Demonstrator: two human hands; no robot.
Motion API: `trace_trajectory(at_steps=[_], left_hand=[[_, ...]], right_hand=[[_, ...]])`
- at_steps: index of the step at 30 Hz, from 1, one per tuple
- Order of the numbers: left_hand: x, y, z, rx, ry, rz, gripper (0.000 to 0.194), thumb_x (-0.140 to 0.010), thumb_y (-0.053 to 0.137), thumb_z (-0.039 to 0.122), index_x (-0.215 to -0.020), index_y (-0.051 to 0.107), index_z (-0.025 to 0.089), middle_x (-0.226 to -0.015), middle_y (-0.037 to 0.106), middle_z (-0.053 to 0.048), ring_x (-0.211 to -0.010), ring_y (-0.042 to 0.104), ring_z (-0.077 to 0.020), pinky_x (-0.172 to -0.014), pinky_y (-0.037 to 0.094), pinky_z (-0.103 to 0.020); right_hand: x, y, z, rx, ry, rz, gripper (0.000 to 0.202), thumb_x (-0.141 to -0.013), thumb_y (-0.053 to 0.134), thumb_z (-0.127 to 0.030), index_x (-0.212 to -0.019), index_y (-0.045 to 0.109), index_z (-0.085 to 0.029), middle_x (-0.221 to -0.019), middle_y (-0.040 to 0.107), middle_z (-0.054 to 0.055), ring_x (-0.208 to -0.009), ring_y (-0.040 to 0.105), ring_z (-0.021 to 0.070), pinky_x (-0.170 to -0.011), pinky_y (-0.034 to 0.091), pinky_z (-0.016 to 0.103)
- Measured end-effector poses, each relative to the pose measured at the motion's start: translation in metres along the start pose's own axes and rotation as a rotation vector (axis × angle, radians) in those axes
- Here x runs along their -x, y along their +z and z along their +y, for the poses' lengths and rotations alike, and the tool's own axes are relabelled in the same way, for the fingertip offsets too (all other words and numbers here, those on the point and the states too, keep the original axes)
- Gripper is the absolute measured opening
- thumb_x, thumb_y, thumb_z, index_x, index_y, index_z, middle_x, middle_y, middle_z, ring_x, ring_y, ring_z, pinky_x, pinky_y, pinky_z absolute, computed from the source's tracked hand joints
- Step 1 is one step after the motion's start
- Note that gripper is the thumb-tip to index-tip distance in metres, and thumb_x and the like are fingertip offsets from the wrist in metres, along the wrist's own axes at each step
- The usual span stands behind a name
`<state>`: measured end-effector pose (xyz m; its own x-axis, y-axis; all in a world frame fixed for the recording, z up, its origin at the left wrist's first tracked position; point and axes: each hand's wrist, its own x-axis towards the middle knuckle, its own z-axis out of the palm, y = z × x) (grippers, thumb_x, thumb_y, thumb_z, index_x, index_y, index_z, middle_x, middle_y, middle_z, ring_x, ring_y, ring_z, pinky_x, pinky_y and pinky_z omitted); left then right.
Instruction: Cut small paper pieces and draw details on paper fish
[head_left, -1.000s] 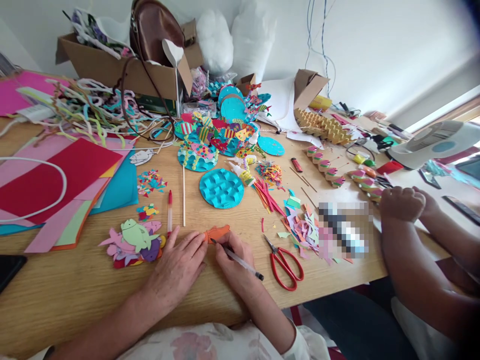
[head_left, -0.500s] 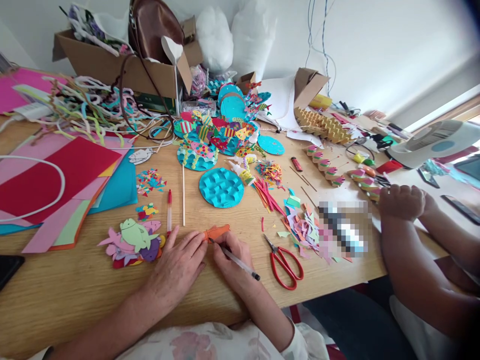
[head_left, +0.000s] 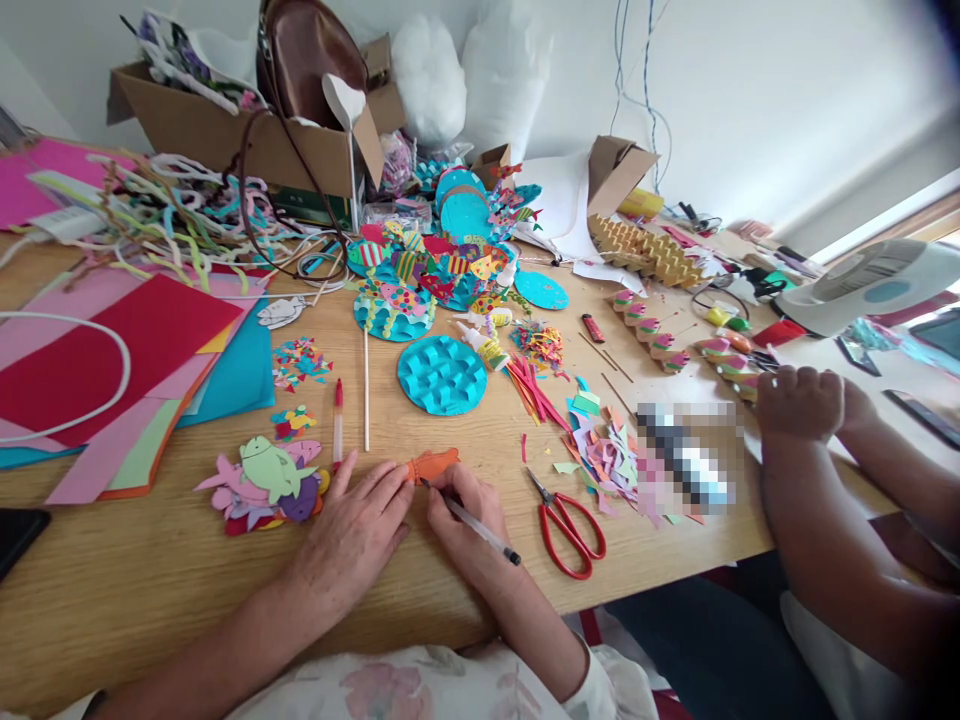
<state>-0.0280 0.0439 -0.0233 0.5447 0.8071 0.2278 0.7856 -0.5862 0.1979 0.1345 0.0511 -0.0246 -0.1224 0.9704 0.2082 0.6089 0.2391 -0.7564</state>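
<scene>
An orange paper fish (head_left: 436, 463) lies on the wooden table (head_left: 225, 590) between my hands, with dark lines on it. My left hand (head_left: 358, 515) lies flat, its fingertips pressing the left end of the fish. A pen with a clear barrel and black end (head_left: 484, 530) is pinched in my right hand (head_left: 465, 510), its tip on the lower edge of the fish. Left of my left hand is a pile of paper fish, a green one (head_left: 274, 470) on top. Red-handled scissors (head_left: 570, 530) lie slightly open to the right.
A red-capped pen (head_left: 338, 425), a blue woven disc (head_left: 442, 375) and a wooden stick (head_left: 367, 390) lie ahead. Paper scraps (head_left: 607, 450) are beyond the scissors. Coloured sheets (head_left: 142, 360) cover the left. Another person's hand (head_left: 801, 403) rests at the right.
The pen tip in my right hand has shifted very slightly to the right along the fish. My left hand has hardly moved.
</scene>
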Motion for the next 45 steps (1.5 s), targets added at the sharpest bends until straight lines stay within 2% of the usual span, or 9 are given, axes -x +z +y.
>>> trace_trajectory(at_steps=[10,16,26,32,45], left_hand=[[0.0001,0.0009,-0.0006,-0.002,0.022,0.021,0.030,-0.083,0.041,0.010,-0.108,0.057,0.013,-0.114,0.065,-0.011,-0.109,0.055,-0.0261,-0.099,0.029,-0.059],[0.0006,0.0014,-0.0006,0.001,0.016,0.015,0.032,-0.082,0.041,0.008,-0.109,0.057,0.014,-0.113,0.065,-0.010,-0.109,0.055,-0.0252,-0.100,0.028,-0.059],[0.0013,0.0031,-0.0010,-0.001,0.008,0.010,0.032,-0.081,0.042,0.009,-0.109,0.057,0.015,-0.115,0.064,-0.010,-0.111,0.054,-0.0258,-0.100,0.029,-0.058],[0.0009,0.0020,-0.0002,-0.001,0.005,0.016,0.033,-0.082,0.041,0.008,-0.110,0.057,0.016,-0.115,0.064,-0.009,-0.111,0.054,-0.0252,-0.101,0.027,-0.058],[0.0017,0.0032,-0.0007,0.013,0.014,0.041,0.032,-0.083,0.039,0.008,-0.109,0.058,0.015,-0.114,0.064,-0.010,-0.110,0.054,-0.0253,-0.101,0.027,-0.058]], right_hand=[[-0.0018,0.0001,-0.0015,-0.036,0.024,-0.013,0.009,-0.073,0.046,-0.017,-0.066,0.049,-0.020,-0.057,0.053,-0.003,-0.050,0.048,0.0110,-0.050,0.037,0.022],[0.0026,-0.0037,-0.0044,-0.100,0.126,0.014,0.009,-0.076,0.047,-0.021,-0.067,0.051,-0.021,-0.056,0.053,-0.004,-0.049,0.049,0.0112,-0.048,0.037,0.022],[0.0049,0.0020,-0.0029,-0.049,0.092,-0.007,0.011,-0.077,0.047,-0.021,-0.071,0.056,-0.019,-0.059,0.057,-0.002,-0.051,0.050,0.0115,-0.050,0.038,0.022],[0.0054,0.0030,-0.0017,-0.002,0.069,0.001,0.010,-0.077,0.048,-0.022,-0.069,0.054,-0.020,-0.056,0.053,-0.003,-0.049,0.048,0.0108,-0.050,0.037,0.022],[0.0061,-0.0025,-0.0057,0.029,0.039,0.015,0.009,-0.075,0.045,-0.018,-0.068,0.051,-0.020,-0.058,0.054,-0.003,-0.051,0.049,0.0105,-0.051,0.037,0.021]])
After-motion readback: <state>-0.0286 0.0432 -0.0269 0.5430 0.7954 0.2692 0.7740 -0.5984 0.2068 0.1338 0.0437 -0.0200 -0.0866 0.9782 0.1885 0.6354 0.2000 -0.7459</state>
